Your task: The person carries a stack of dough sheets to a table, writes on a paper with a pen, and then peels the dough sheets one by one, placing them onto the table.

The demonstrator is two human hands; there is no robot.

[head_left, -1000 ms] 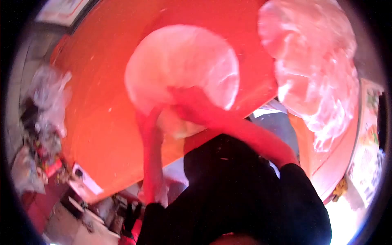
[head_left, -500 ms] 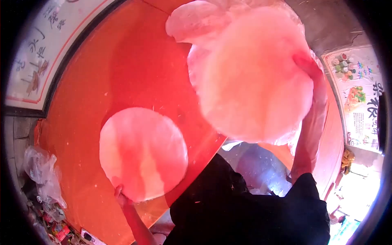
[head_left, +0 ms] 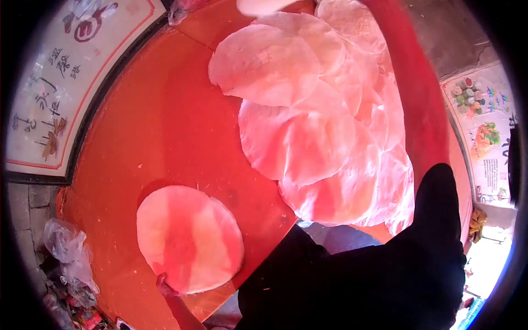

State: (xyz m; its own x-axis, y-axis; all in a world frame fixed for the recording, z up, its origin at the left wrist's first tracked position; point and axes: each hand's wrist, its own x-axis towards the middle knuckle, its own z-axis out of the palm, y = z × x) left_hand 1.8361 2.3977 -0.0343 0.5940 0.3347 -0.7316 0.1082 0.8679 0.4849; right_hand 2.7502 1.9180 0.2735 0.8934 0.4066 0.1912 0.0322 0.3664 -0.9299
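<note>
At the lower left, my left hand grips the near edge of a round, thin flatbread, thumb on top and the other fingers hidden beneath. Across the right half of the orange table lies a spread of several overlapping flatbreads. Another pale round sheet shows only partly at the top edge; what holds it, if anything, is out of frame. My right arm reaches up and forward along the right side, smeared by motion, and its hand is beyond the top edge.
A framed board with writing stands past the table's left edge. Clear plastic bags and clutter lie below it. On the right hangs a poster with food pictures. My dark clothing borders the near table edge.
My right arm has swung up and forward, carrying its large flatbread away from in front of the camera and uncovering the overlapping ones. My left hand keeps its grip; the view has shifted.
</note>
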